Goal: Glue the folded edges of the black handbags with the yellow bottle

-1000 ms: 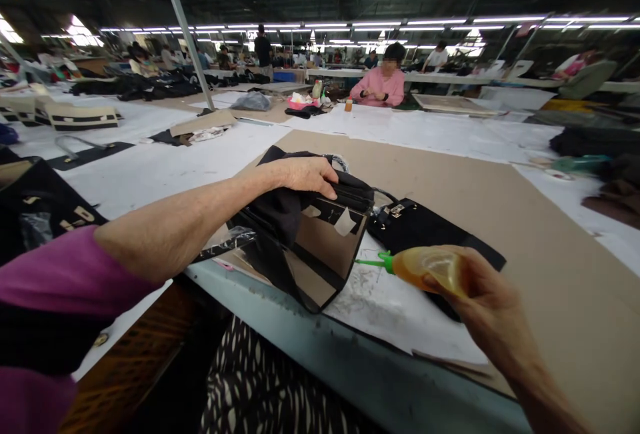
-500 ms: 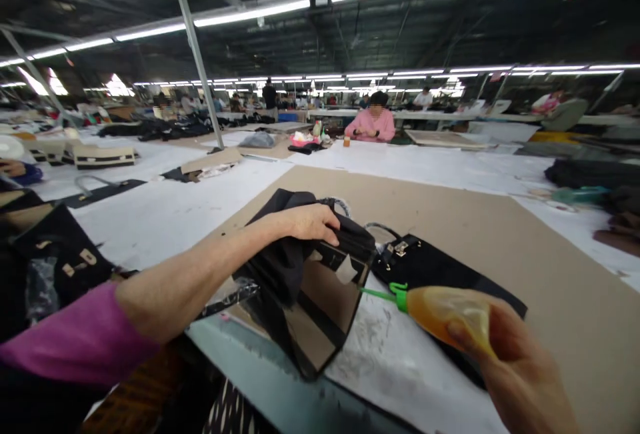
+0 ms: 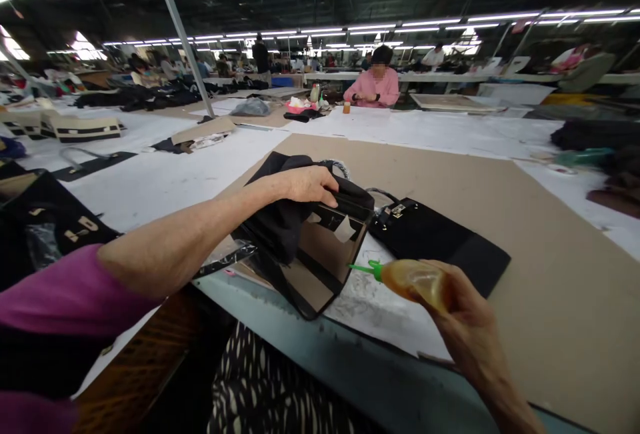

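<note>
My left hand (image 3: pixel 315 186) is closed on the upper edge of a black handbag (image 3: pixel 280 231), an unfinished one with beige inner panels showing. Black cloth bunches under the wrist, and a small whitish flap (image 3: pixel 345 229) sticks out from the inner panel. In my right hand (image 3: pixel 463 301) is a squeeze bottle (image 3: pixel 411 279) of amber liquid, tilted with its thin green nozzle (image 3: pixel 367 269) pointing left. The nozzle tip is at the bag's right edge; whether it touches cannot be told. Behind the bottle lies a flat black bag piece (image 3: pixel 445 241) with a metal clasp and handle.
A beige board (image 3: pixel 550 274) covers much of the table, whose pale front edge (image 3: pixel 280 334) is close to my lap. More black bag parts (image 3: pixel 50 221) lie at left. A metal post (image 3: pixel 183 34) rises beyond. Across the table sits a person in pink (image 3: pixel 375 84).
The view has tipped downward. My right hand and the bottle have moved left, and the nozzle tip sits lower along the bag's right edge. My left hand keeps its hold.
</note>
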{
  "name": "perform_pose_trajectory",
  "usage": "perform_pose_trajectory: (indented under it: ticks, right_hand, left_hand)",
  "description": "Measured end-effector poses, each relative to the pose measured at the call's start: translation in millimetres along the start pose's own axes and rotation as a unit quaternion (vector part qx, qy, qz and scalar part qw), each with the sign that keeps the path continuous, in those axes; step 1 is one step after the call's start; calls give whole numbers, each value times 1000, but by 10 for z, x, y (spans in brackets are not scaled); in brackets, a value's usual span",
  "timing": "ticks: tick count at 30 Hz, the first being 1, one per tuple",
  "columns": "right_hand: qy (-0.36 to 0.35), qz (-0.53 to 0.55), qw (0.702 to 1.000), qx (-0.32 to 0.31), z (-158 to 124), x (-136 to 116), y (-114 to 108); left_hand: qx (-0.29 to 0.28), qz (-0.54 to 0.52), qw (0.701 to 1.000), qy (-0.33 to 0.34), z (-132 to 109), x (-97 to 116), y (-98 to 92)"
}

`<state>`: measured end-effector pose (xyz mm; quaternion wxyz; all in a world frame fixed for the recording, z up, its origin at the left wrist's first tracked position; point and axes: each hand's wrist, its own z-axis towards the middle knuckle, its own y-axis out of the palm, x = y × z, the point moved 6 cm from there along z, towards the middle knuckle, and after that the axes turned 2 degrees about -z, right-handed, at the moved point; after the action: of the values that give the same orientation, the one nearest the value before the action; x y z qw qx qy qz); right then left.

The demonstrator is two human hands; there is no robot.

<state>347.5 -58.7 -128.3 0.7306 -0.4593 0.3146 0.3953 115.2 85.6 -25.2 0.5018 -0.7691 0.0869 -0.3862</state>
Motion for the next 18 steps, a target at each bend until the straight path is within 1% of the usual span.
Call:
perform_pose_trajectory:
  ticks: [4,8,11,14,18]
  right_hand:
    - [-16,-6,1000,-27,-54,28,83]
    - [-5,1,998,-57,-109,58,198]
    - [-2,2,998,-70,-142,55,278]
    - [30,27,995,-87,-157,95,349]
    - [106,87,986,-95,-149,266,396]
  left_hand:
    - [6,16,1000,-7,-8,0,1]
    - [7,39,999,-3,-37,3,9]
    - [7,58,998,4,-116,33,20]
    - [7,72,997,15,-248,86,53]
    - [15,121,992,42,-476,153,151]
